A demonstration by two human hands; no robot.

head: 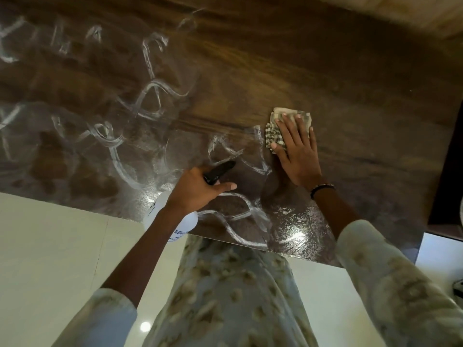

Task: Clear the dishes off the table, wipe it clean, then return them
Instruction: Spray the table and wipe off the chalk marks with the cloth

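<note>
Left hand [198,187] round white spray bottle [184,222]

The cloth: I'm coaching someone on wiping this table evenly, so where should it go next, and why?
Probably sweep the cloth leftward and toward the near edge. The right hand presses it flat on a part of the table that already looks streak-free, while white smear arcs cover the left and near areas. The left hand only holds the spray bottle.

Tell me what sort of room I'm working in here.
Probably a home dining area. A large dark wood-grain table with wet wipe streaks stands on glossy pale floor tiles. The right hand presses a checked cloth; the left hand holds a spray bottle.
</note>
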